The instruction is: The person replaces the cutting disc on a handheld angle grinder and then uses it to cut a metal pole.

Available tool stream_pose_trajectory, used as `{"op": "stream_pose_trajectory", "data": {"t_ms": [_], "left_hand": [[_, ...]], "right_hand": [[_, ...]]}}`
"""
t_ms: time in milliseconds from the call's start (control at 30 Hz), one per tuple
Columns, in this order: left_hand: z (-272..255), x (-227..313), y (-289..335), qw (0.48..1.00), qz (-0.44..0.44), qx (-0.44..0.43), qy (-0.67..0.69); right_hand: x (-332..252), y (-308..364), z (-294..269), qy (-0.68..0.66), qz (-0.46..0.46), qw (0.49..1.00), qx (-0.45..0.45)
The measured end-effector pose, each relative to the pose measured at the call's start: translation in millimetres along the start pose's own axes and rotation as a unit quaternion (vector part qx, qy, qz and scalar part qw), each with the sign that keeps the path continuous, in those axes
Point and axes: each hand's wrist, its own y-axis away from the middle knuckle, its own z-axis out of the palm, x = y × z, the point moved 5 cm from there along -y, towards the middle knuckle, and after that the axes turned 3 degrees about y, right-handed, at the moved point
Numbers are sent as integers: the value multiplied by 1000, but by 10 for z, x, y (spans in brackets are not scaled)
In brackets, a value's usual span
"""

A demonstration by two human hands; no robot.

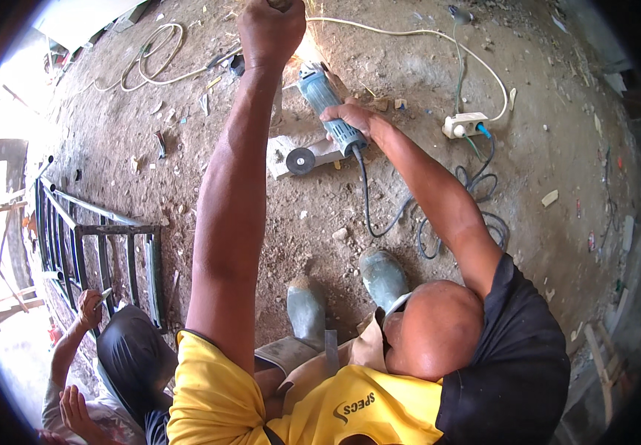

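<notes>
My right hand (350, 119) is wrapped round the rear of a blue angle grinder (319, 93), whose black cord trails down and right. Bright sparks (311, 50) glow around the grinder's front, and its disc does not show clearly. Stretched far ahead, my left hand (272, 37) is closed in a fist at the upper edge. A dark bit shows at the top of that fist, but what it grips cannot be made out. Below the grinder, a pale grey metal piece (282, 153) lies on the ground with a round black disc (300, 160) on it.
A white power strip (467, 124) lies to the right, with a pale cable and a coiled dark cord (476, 182). At left is a dark metal frame (101, 230). A person in a dark cap (131, 356) is beside it. My boots (383, 278) rest on rubble-strewn dirt.
</notes>
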Motion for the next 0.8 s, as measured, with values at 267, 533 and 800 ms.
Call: {"op": "stream_pose_trajectory", "data": {"t_ms": [267,533,800], "left_hand": [[-3,-39,-18,999,27,22,-28],[10,-7,4,1000,-4,-2,-12],[3,-44,-3,1000,6,-4,-27]], "right_hand": [[-18,-63,1,-6,3,1000,-13],[19,51,0,17,7,999,-39],[-37,-74,52,2,5,999,-43]]}}
